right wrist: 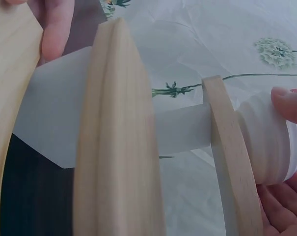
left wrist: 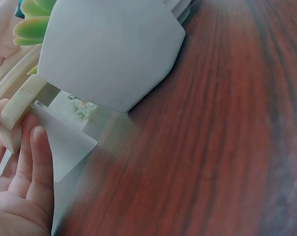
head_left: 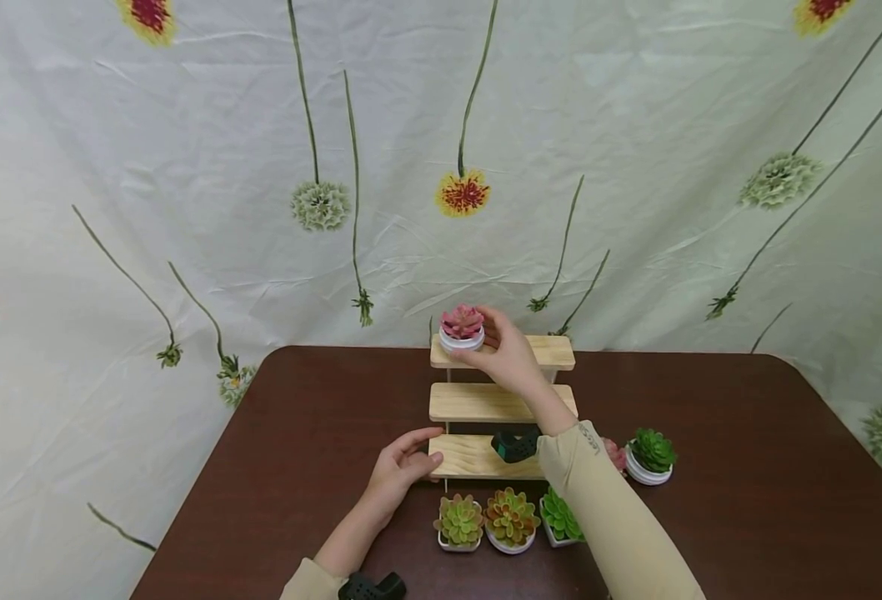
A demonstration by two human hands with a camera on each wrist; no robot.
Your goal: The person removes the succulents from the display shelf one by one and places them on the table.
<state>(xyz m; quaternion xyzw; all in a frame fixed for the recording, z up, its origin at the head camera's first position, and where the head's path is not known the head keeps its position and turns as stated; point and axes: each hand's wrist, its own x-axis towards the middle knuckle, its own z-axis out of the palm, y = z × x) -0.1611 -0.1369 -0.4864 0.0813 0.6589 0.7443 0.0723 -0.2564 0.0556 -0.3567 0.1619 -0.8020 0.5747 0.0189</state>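
Observation:
My right hand (head_left: 512, 354) grips a pink succulent in a white round pot (head_left: 461, 327) at the left end of the stand's top tier. In the right wrist view the ribbed white pot (right wrist: 271, 137) sits right at the top board, thumb and fingers around it. My left hand (head_left: 402, 467) pinches the left end of the bottom tier of a three-tier wooden stand (head_left: 478, 457). Its thumb lies over the board (left wrist: 23, 101) and its fingers (left wrist: 42, 152) beneath, as the left wrist view shows.
In front of the stand are a yellow-green succulent (head_left: 459, 522), an orange-green one (head_left: 512, 518) and a green one (head_left: 558, 515), partly behind the right sleeve. To the right stand a dark green succulent (head_left: 652, 454) and a partly hidden pink one (head_left: 615, 455). A flowered cloth (head_left: 411, 125) hangs behind the table (head_left: 321, 417).

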